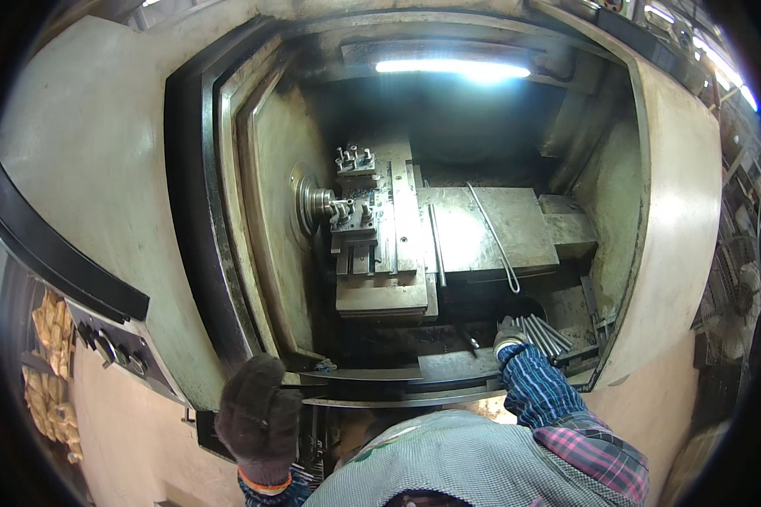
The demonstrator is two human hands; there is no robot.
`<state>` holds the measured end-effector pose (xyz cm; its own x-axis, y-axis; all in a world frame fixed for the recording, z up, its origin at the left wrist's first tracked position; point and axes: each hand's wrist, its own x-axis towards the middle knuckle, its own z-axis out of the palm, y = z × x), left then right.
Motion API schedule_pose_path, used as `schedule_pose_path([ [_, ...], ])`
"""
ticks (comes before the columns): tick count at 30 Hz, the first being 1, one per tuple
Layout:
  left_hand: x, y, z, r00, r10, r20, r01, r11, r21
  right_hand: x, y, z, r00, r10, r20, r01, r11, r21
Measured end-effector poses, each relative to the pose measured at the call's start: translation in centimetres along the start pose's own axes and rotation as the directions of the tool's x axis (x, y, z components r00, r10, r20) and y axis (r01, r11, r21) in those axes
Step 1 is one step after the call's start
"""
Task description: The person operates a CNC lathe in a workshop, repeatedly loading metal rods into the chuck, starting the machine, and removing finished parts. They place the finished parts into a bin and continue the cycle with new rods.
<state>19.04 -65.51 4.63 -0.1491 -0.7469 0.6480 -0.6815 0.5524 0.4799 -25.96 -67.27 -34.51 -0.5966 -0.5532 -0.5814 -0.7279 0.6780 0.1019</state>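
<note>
My right hand [509,336], in a pale glove with a blue striped cuff, reaches over the front sill of an open lathe. Its fingers look closed, and whatever they may hold is hidden. Right beside it lies a fanned bundle of metal rods [548,336]; touching or apart, I cannot tell. A short dark rod [473,340] with a bright tip is to the left of that hand. My left hand [260,414], in a dark brown glove, is raised at the sill's left end, fingers extended and close together, with no object visible in it.
Inside the lathe, a round spindle [317,205] faces the tool holders [355,215] on a cross slide. A long hooked rod [495,237] and a straight bar [437,245] lie on the metal cover [465,228]. Control knobs [110,348] are at left.
</note>
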Motion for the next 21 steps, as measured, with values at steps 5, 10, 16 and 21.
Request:
schedule_pose_path([
  [5,2.5,-0.8,0.9,0.985,0.167,0.045,-0.158,0.973,-0.169,-2.3,0.9,2.2,0.998,-0.001,-0.057,0.012,0.98,0.197],
  [10,4.2,-3.3,1.4,0.977,0.21,0.037,-0.197,0.955,-0.223,-15.6,-0.9,-3.8,0.996,-0.068,-0.055,0.083,0.924,0.373],
  [16,5.0,-5.6,3.8,0.936,0.341,0.081,-0.318,0.923,-0.218,-21.7,-10.7,-14.1,0.877,-0.437,-0.197,0.408,0.466,0.785],
  [21,5.9,-6.4,5.2,0.978,0.199,0.056,-0.167,0.921,-0.352,-16.4,-18.8,-16.2,0.786,-0.487,-0.381,0.613,0.535,0.582],
])
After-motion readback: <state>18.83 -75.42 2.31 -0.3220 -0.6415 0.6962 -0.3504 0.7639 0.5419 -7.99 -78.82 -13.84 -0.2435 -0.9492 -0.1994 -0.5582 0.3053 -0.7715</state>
